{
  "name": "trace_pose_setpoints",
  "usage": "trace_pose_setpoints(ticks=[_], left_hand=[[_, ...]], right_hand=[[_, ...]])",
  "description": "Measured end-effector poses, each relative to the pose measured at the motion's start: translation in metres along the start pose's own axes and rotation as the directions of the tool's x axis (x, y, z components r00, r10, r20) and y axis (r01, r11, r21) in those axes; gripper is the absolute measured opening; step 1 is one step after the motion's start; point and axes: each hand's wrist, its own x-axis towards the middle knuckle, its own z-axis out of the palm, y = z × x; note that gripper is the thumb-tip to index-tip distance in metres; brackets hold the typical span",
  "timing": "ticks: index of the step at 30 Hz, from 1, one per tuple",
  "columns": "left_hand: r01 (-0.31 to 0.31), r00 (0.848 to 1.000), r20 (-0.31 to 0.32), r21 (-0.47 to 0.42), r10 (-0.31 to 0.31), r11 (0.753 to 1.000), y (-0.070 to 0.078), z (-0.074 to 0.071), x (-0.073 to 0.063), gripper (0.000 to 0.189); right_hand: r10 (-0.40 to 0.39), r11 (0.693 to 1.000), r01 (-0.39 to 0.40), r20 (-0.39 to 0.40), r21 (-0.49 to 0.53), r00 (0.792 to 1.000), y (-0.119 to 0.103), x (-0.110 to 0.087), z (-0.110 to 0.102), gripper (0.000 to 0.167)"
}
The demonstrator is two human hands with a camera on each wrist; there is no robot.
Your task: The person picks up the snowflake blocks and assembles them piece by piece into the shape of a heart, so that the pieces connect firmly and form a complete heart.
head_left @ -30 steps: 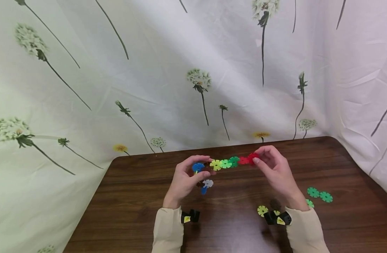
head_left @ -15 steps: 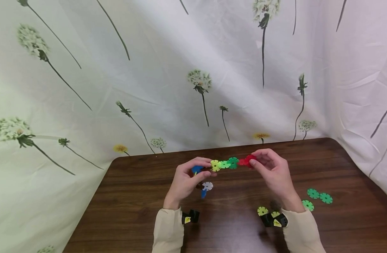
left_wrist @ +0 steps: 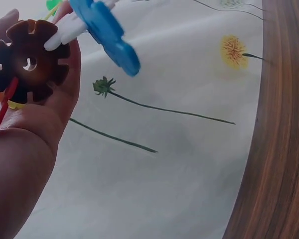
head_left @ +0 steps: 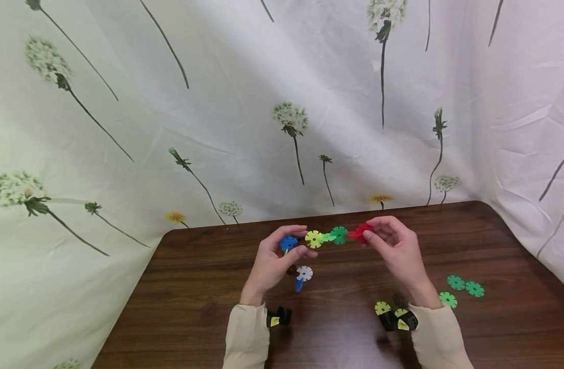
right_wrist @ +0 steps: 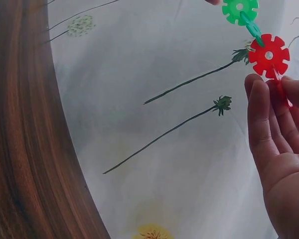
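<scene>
Both hands hold a raised chain of slotted, interlocking snowflake discs. In the head view, my left hand (head_left: pixel 269 261) grips its left part, with a blue disc (head_left: pixel 288 243) showing between thumb and fingers. A yellow disc (head_left: pixel 314 239) sits just past those fingertips, followed by light green and dark green (head_left: pixel 339 235) ones. At the right end, my right hand (head_left: pixel 402 253) pinches a red disc (head_left: pixel 362 232); another red disc (right_wrist: pixel 269 56) joins it crosswise. Below the left palm hang a brown disc (left_wrist: pixel 31 60), a white disc (head_left: pixel 304 273) and a blue one (left_wrist: pixel 107 35).
Loose green discs (head_left: pixel 474 289) and a light green disc (head_left: pixel 448 300) lie right of my right wrist on the dark wood table (head_left: pixel 194 297). Yellow discs (head_left: pixel 382 308) lie by the right wrist camera (head_left: pixel 388 321). A dandelion-print cloth (head_left: pixel 245 154) hangs behind the table.
My right hand has shifted slightly left with the red end. The chain has twisted, turning the light green disc nearly edge-on. The light green disc on the table shows more fully.
</scene>
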Motion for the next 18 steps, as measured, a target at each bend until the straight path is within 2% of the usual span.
trace_pose_setpoints(ticks=[6,14,18], left_hand=[[0.02,0.999,-0.042,0.002,-0.02,1.0,-0.0006,0.0005,0.0013,0.038],[0.011,0.999,-0.05,-0.014,-0.012,1.0,-0.0016,0.0019,0.0026,0.039],[0.031,0.998,-0.06,-0.023,-0.033,0.999,-0.0016,0.0019,0.0027,0.037]], right_hand=[[0.021,1.0,-0.021,0.023,0.009,1.0,0.0016,0.0006,-0.0001,0.022],[0.036,0.999,-0.036,0.022,0.022,0.999,0.0052,0.001,-0.0023,0.023],[0.055,0.997,-0.056,0.024,0.05,0.998,0.0059,0.0023,-0.0051,0.025]])
